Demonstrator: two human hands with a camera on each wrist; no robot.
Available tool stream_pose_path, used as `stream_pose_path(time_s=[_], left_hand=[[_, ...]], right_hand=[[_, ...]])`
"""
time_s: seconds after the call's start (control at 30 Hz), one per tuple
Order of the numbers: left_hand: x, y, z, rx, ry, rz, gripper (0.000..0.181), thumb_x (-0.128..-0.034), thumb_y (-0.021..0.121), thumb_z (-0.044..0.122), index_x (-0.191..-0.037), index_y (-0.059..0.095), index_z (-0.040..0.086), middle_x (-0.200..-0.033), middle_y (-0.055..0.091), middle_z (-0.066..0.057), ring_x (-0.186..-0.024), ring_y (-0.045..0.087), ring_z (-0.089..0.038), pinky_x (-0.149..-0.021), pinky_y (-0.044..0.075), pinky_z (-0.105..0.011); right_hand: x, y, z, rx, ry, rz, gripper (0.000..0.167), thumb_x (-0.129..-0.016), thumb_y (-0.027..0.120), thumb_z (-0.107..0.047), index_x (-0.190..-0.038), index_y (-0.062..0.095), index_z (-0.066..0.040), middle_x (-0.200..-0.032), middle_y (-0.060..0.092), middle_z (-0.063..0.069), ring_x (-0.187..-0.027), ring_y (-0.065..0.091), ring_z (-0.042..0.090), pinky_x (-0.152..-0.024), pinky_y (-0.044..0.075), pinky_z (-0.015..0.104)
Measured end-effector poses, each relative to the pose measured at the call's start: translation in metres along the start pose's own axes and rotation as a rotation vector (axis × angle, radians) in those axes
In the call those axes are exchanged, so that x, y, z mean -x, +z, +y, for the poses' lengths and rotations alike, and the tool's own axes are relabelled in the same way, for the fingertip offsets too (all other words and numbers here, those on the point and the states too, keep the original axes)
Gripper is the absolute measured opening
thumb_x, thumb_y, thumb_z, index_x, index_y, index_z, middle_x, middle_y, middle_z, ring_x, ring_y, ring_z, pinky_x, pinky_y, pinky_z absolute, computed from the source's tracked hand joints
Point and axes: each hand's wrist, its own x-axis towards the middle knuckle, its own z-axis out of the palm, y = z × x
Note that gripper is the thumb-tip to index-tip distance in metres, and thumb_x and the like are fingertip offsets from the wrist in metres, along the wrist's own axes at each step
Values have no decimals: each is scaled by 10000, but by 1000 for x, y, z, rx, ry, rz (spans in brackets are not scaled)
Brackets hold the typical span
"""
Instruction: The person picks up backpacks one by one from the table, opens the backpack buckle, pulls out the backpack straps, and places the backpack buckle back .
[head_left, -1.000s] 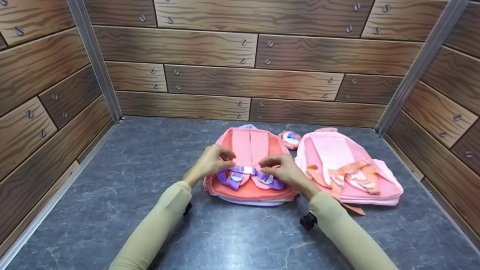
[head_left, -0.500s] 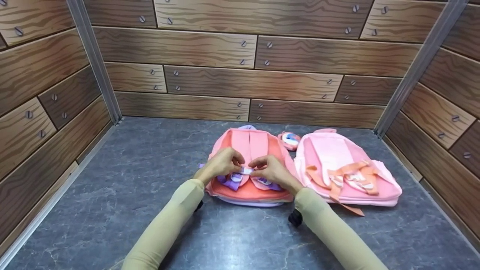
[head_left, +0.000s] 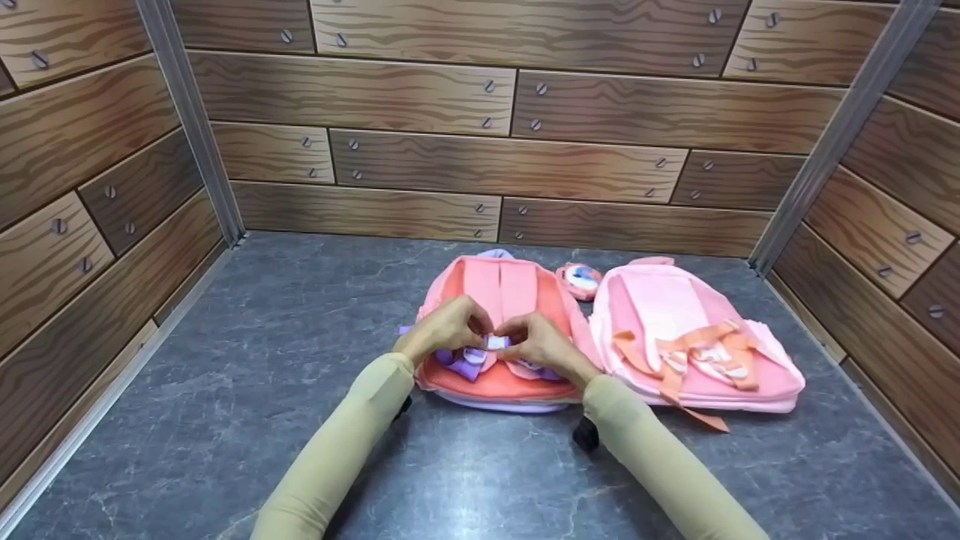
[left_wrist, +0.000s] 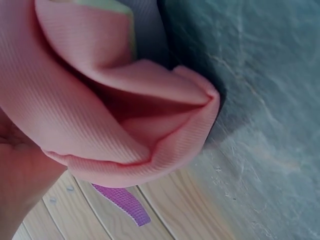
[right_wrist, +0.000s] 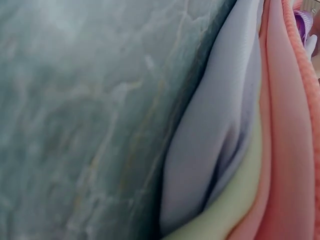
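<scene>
A coral backpack (head_left: 501, 289) lies back side up on the dark table, its purple straps (head_left: 463, 366) gathered across the lower half. At their middle is a white buckle (head_left: 496, 343), pinched from the left by the fingers of my left hand (head_left: 452, 326) and from the right by my right hand (head_left: 546, 346). The fingertips partly cover its ends. In the left wrist view, folded coral fabric (left_wrist: 100, 120) fills much of the picture, with a loose purple strap end (left_wrist: 125, 202) below it. The right wrist view shows the bag's lavender side (right_wrist: 210, 135) close up.
A pink backpack (head_left: 690, 330) with orange straps (head_left: 705, 345) lies right beside the coral one. Between their tops sits a small round coral pouch (head_left: 580, 279). Wood-patterned walls (head_left: 480, 157) enclose the marbled table (head_left: 300, 300) at the back and sides.
Both hands have moved inward from either side of the buckle and now pinch it. Between half a second ago and now they have barely shifted.
</scene>
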Motion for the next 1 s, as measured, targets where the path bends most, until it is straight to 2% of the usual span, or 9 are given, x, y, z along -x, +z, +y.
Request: stream_pose_path(time_s=[0.13, 0.37, 0.6, 0.9, 1.0], left_hand=[[-1, 0, -2, 12, 2, -5, 144, -836, 815, -60, -976, 796, -36, -899, 778, -123, -774, 649, -90, -745, 563, -248], [-1, -2, -1, 20, -26, -9, 140, -846, 847, -12, -976, 798, -25, -888, 776, -112, -752, 636, -81, -718, 554, -230], [-3, 0, 2, -14, -40, -16, 145, -856, 871, 52, -972, 807, -8, -841, 750, -64, -704, 579, -61, -640, 472, -176], [-5, 2, 2, -64, 8, -34, 108, -869, 860, 54, -947, 806, 3, -807, 729, -32, -705, 552, -53, -656, 463, -200], [-5, 2, 2, -67, 25, -47, 94, -880, 849, 51, -949, 805, 5, -791, 711, -20, -698, 544, -52, -650, 457, -202]], right_hand=[[0, 2, -2, 28, 19, 13, 298, -843, 865, -49, -1111, 778, 45, -973, 781, 131, -798, 629, 79, -725, 495, 200], [1, 4, -2, 51, 64, 49, 212, -880, 840, -69, -1081, 802, -9, -956, 781, 64, -830, 649, 92, -772, 513, 243], [1, 4, 0, 33, 70, 63, 149, -900, 821, -77, -1041, 803, -33, -920, 764, 28, -818, 623, 95, -786, 500, 268], [3, 3, 2, 12, 96, 99, 222, -877, 859, -124, -1079, 814, -42, -1001, 791, 54, -875, 660, 97, -838, 518, 264], [4, 3, 0, 11, 106, 97, 197, -881, 851, -116, -1065, 817, -52, -1005, 793, 48, -872, 653, 93, -844, 510, 267]])
